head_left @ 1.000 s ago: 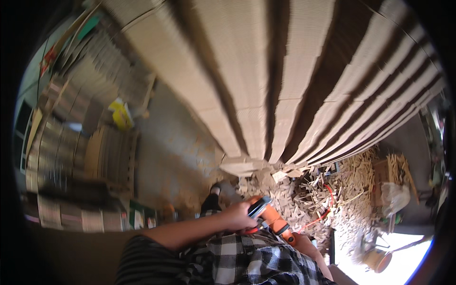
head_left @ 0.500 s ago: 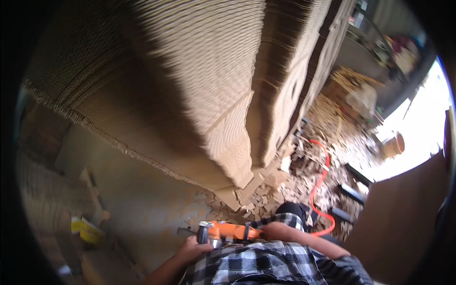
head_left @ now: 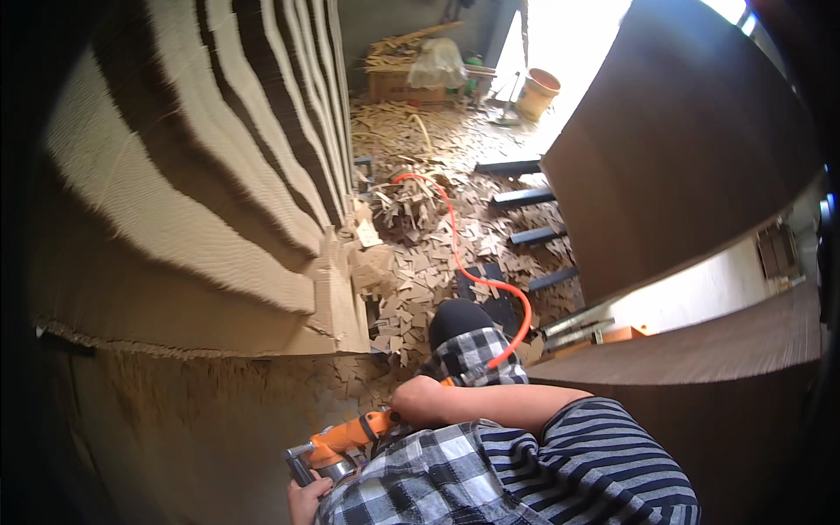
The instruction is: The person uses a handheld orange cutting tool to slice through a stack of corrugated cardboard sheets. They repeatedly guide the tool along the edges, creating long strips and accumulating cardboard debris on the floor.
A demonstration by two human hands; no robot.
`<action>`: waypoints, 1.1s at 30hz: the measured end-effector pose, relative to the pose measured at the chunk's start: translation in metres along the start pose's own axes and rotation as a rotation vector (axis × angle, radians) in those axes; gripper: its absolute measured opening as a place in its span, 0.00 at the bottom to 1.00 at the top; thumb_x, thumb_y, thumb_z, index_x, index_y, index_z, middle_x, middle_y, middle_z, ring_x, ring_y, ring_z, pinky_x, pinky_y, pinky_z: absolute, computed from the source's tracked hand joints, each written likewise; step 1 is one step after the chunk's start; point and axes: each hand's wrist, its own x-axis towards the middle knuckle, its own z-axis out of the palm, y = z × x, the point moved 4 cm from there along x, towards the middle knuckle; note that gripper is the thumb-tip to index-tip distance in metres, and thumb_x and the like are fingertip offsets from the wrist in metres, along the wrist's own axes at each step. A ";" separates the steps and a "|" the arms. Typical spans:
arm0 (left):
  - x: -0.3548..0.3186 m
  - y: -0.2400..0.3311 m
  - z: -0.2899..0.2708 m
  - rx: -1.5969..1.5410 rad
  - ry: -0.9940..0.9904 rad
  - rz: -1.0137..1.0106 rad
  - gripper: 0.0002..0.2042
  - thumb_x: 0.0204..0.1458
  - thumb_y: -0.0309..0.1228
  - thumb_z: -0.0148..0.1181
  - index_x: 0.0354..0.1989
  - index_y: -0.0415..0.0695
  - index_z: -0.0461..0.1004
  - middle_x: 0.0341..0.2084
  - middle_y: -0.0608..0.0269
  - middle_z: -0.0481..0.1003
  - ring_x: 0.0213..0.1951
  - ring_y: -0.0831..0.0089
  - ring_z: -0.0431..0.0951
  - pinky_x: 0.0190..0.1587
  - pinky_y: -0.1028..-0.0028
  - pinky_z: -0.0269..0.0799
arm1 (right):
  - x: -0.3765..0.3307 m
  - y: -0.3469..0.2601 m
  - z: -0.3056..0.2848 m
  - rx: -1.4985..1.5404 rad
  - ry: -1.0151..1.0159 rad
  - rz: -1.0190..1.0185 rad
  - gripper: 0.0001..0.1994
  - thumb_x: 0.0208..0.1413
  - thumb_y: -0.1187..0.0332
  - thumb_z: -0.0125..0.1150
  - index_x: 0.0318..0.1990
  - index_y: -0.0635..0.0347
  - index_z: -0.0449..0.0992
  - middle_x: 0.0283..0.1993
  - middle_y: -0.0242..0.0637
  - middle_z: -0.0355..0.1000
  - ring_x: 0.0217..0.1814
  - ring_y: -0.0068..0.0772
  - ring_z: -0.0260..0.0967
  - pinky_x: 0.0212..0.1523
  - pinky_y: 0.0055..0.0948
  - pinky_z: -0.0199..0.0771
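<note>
An orange power tool [head_left: 346, 437] with a metal head and a dark side handle [head_left: 299, 468] is held low across my front. My left hand [head_left: 306, 502] is closed around the side handle, partly cut off by the lower edge. My right hand [head_left: 418, 401] grips the tool's rear end; its fingers are mostly hidden. A red-orange hose [head_left: 453, 229] runs over the floor to a fitting near my right wrist. To the left stands a tall stack of cut cardboard sheets [head_left: 210, 166], its side stepped in wavy bands. Apart from it, the tool points toward the lower left.
Cardboard scraps [head_left: 420, 306] litter the floor. Several dark metal bars [head_left: 525, 198] lie at right beside a big brown board stack [head_left: 674, 149]. Another board stack [head_left: 700, 350] rises close to my right. Farther back are an orange bucket [head_left: 537, 94] and a box of offcuts [head_left: 407, 86].
My view has swung to the right, so the cardboard stack sits farther left and more of the right-hand stacks shows. Both hands still hold the tool, now lower left in view.
</note>
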 end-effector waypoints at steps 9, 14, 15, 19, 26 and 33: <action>0.042 -0.029 -0.020 0.140 0.111 -0.064 0.05 0.43 0.26 0.57 0.19 0.45 0.69 0.16 0.70 0.69 0.19 0.79 0.68 0.23 0.78 0.64 | 0.025 0.013 0.030 -0.016 0.211 -0.011 0.07 0.44 0.67 0.57 0.31 0.57 0.74 0.29 0.35 0.74 0.34 0.40 0.74 0.31 0.35 0.72; 0.067 -0.033 -0.013 0.130 0.101 -0.147 0.06 0.43 0.27 0.57 0.19 0.45 0.68 0.15 0.70 0.68 0.18 0.78 0.68 0.24 0.78 0.64 | 0.026 0.027 0.039 -0.011 0.655 -0.115 0.10 0.46 0.69 0.53 0.38 0.57 0.70 0.35 0.33 0.70 0.37 0.41 0.70 0.33 0.35 0.70; 0.072 -0.034 -0.010 0.122 0.097 -0.171 0.06 0.43 0.27 0.57 0.19 0.45 0.68 0.15 0.70 0.68 0.18 0.78 0.68 0.24 0.77 0.64 | 0.018 0.031 0.035 0.129 0.836 -0.174 0.12 0.44 0.69 0.55 0.39 0.58 0.70 0.36 0.36 0.69 0.39 0.41 0.69 0.37 0.36 0.70; 0.090 -0.044 -0.010 0.064 0.094 -0.286 0.06 0.44 0.27 0.57 0.18 0.46 0.67 0.15 0.70 0.68 0.18 0.78 0.68 0.24 0.77 0.65 | -0.003 0.080 0.046 0.662 0.742 0.126 0.16 0.40 0.67 0.60 0.41 0.57 0.71 0.36 0.43 0.71 0.39 0.47 0.69 0.40 0.40 0.70; 0.139 -0.057 -0.011 -0.054 0.040 -0.487 0.07 0.44 0.27 0.56 0.18 0.46 0.66 0.15 0.70 0.68 0.18 0.77 0.68 0.24 0.76 0.65 | -0.045 0.222 0.224 1.120 0.271 1.119 0.16 0.39 0.63 0.58 0.37 0.60 0.77 0.41 0.47 0.73 0.46 0.46 0.70 0.46 0.38 0.70; 0.190 -0.105 -0.046 -0.077 0.005 -0.645 0.09 0.44 0.28 0.56 0.17 0.47 0.64 0.14 0.70 0.67 0.18 0.76 0.67 0.24 0.75 0.66 | -0.074 0.279 0.313 1.156 0.812 1.489 0.15 0.40 0.62 0.58 0.33 0.61 0.78 0.35 0.48 0.75 0.41 0.45 0.72 0.44 0.36 0.71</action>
